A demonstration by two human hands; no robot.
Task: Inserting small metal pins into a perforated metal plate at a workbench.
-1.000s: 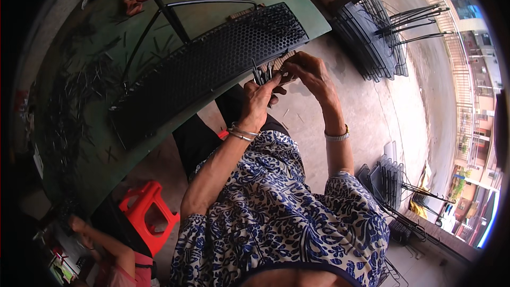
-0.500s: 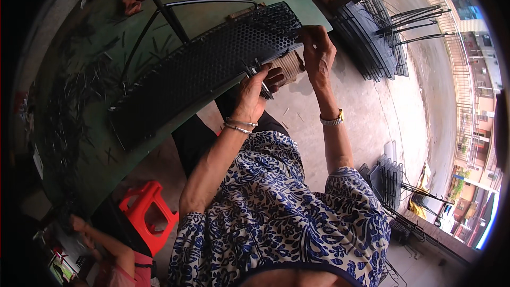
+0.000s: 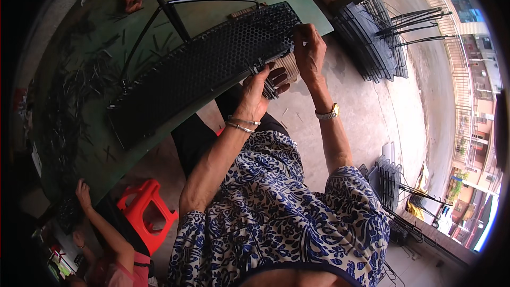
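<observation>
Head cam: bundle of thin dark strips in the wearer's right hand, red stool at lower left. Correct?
One error: the bundle of thin dark strips is in the left hand, not the right hand, as the head view shows. Red stool at lower left stands.

Rumpled cloths (image 3: 135,1) lie at eleven o'clock. Dark racks (image 3: 366,45) stand stacked at two, a smaller stack (image 3: 389,178) at four. A red plastic stool (image 3: 139,208) stands at eight.
</observation>
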